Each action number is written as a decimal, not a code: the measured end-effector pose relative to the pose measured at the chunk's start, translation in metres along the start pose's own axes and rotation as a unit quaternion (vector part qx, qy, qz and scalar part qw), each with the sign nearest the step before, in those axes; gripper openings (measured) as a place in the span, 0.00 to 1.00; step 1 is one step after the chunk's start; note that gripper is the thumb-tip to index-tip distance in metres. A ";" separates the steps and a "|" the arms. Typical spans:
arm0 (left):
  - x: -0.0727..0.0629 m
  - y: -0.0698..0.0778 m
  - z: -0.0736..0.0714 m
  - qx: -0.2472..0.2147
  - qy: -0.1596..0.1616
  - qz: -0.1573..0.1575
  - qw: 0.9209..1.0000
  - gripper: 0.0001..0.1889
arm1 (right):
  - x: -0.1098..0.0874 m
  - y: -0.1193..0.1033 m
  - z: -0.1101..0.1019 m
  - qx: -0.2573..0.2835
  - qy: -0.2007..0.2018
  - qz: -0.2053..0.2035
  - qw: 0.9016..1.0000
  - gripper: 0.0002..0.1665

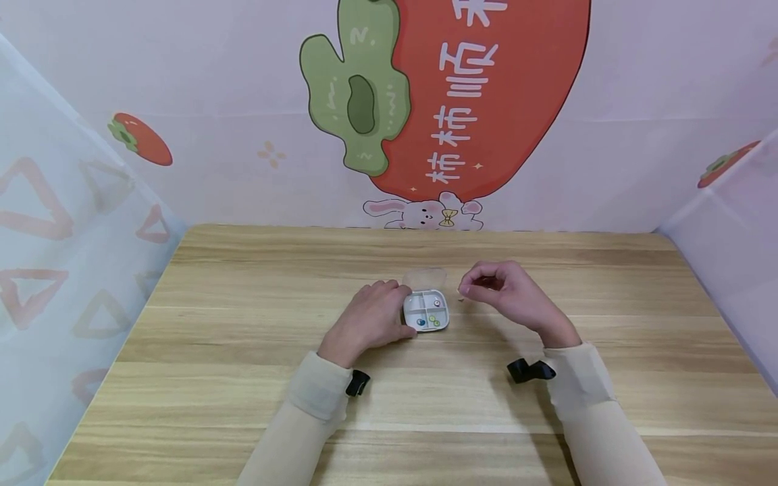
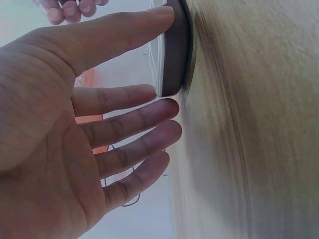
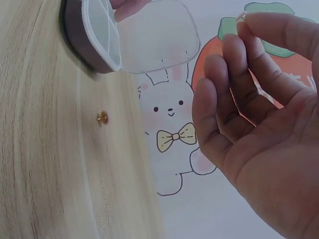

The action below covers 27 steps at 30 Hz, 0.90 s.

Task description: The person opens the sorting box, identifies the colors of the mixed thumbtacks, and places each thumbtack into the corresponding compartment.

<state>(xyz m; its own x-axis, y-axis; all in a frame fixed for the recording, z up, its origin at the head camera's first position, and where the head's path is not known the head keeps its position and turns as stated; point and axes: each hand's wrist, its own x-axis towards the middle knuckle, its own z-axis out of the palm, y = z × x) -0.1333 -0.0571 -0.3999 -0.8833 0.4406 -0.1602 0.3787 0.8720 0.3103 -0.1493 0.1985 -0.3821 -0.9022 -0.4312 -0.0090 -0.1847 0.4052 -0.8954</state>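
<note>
A small compartment box (image 1: 426, 310), white inside with a dark outer shell, lies on the table with its clear lid (image 1: 424, 277) swung back. Small round pieces, among them a blue one (image 1: 421, 322) and yellow-green ones (image 1: 435, 323), sit in its compartments. My left hand (image 1: 377, 316) holds the box's left side between thumb and index finger; the other fingers extend beside it. Right of the box, my right hand (image 1: 509, 291) is raised above the table, pinching a tiny pale piece (image 3: 241, 16) between thumb and index finger. Its exact kind is too small to tell.
A small gold tack-like piece (image 3: 102, 118) lies on the wooden table (image 1: 243, 405) under my right hand. Black straps (image 1: 531, 370) stick out at the wrists. A printed cloth backdrop (image 1: 231, 81) rises behind the table's far edge.
</note>
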 end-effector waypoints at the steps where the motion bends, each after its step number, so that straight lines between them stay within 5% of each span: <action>1: 0.000 0.000 0.000 0.000 0.000 0.000 1.000 0.34 | 0.000 0.000 0.000 0.006 -0.002 0.001 1.000 0.04; 16: -0.001 0.001 -0.001 -0.002 0.000 0.003 1.000 0.34 | -0.001 0.001 0.000 0.035 -0.018 -0.003 0.999 0.06; 27: 0.000 0.001 0.001 0.015 0.011 0.026 1.000 0.33 | 0.004 -0.003 0.022 -0.061 -0.005 -0.052 0.997 0.03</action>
<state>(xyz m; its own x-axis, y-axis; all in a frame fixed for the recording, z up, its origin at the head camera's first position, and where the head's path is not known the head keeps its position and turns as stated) -0.1326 -0.0556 -0.4002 -0.8683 0.4804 -0.1235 0.4314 0.8543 0.2901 -0.1443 0.1778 -0.3892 -0.8715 -0.4845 0.0760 -0.3236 0.4517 -0.8314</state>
